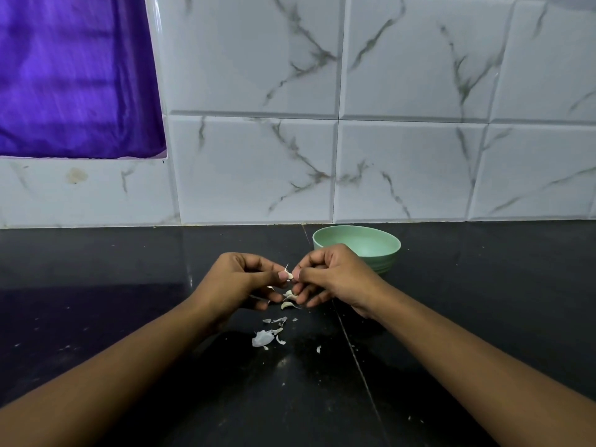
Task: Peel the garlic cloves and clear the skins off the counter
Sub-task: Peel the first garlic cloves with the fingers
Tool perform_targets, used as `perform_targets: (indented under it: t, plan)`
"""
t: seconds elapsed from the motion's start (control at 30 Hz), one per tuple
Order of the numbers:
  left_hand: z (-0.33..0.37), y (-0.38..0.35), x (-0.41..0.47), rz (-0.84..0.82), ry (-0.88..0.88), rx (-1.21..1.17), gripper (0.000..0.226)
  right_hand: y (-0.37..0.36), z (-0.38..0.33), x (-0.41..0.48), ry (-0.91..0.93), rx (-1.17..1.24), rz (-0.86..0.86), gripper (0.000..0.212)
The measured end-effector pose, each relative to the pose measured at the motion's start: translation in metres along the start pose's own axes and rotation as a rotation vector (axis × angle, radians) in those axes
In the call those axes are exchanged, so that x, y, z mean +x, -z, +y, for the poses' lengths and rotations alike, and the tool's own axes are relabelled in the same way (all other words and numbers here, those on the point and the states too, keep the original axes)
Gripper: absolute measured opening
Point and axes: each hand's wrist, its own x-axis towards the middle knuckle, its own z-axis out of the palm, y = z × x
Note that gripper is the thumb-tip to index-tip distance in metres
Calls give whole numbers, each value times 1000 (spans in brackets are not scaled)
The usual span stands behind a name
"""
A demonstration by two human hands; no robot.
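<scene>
Both hands reach in over the dark counter (129, 317), with the bare forearms coming from the lower left and lower right corners of the frame and meeting a little below the centre.

Nearest to the viewer, in the lower middle, lie the skins (263, 338): one bigger white papery piece and several small flakes around it, all on the counter surface. A thin seam (354, 359) in the counter runs just to the right of them, going up and left toward the hands.

A bit farther, directly under the fingertips, the loose cloves (287, 305) rest on the counter, two or three pale curved pieces close together. I cannot tell if they are already peeled.

Above these, the left hand (235, 282) pinches a small garlic clove (289, 275) between the thumb and the curled fingers. The right hand (335, 279) has its fingers curled too, and its thumb and fingertips meet at the same clove from the right side. A thin point of skin stands up from the clove.

Behind the right hand, a pale green bowl (380, 243) stands on the counter, partly covered by the knuckles. What is inside it is not visible.

At the back, white tiles (412, 169) with grey veins fill the wall, and a purple cloth (74, 75) occupies the upper left of the frame.
</scene>
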Motion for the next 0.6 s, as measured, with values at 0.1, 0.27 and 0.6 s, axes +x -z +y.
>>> perform_targets:
  t: [0.1, 0.27, 0.6]
  plan:
    - [0, -2, -1, 1, -19, 19, 4, -1, 1, 1, 19, -72, 30, 15]
    - [-1, -5, 0, -10, -25, 26, 2, -5, 0, 1, 96, -263, 113, 15]
    - [-1, -7, -2, -31, -38, -43, 4, -5, 0, -1, 20, -83, 95, 19]
